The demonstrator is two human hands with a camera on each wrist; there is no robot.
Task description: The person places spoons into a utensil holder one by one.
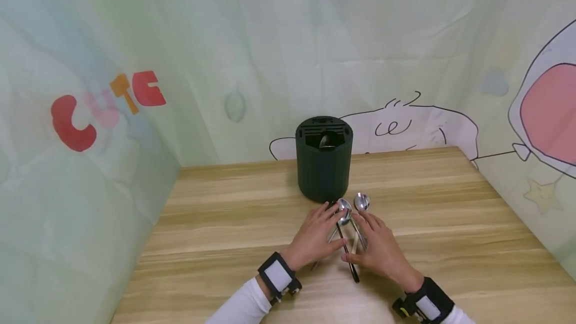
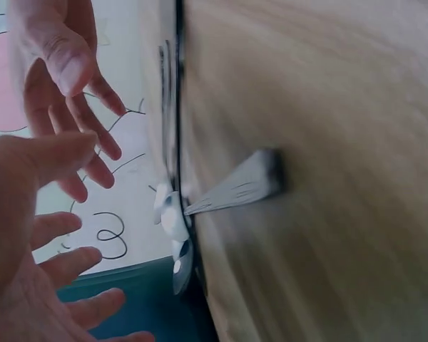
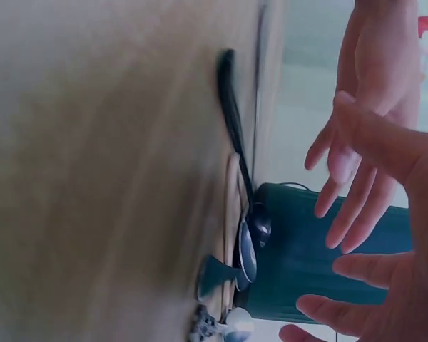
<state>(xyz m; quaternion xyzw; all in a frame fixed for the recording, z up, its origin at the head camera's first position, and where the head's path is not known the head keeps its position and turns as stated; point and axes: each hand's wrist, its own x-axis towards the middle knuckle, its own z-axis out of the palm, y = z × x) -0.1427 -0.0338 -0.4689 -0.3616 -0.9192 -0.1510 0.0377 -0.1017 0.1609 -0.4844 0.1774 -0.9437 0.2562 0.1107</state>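
Note:
A loose pile of metal spoons lies on the table in front of the dark green utensil holder. In the head view one shiny spoon bowl (image 1: 344, 209) sits between the hands, another spoon (image 1: 361, 201) is farther right, and a dark handle (image 1: 354, 271) points toward the person. My left hand (image 1: 315, 235) is over the pile's left side, my right hand (image 1: 380, 247) over its right. Both wrist views show spread fingers held above the spoons, gripping nothing. The right wrist view shows a black-handled spoon (image 3: 231, 107); the left wrist view, a flared handle (image 2: 246, 182).
The ribbed utensil holder (image 1: 324, 171) stands upright near the back edge of the wooden table (image 1: 225, 214), with a spoon (image 1: 327, 140) inside its opening. Printed cloth (image 1: 279, 64) hangs behind the table and along both sides.

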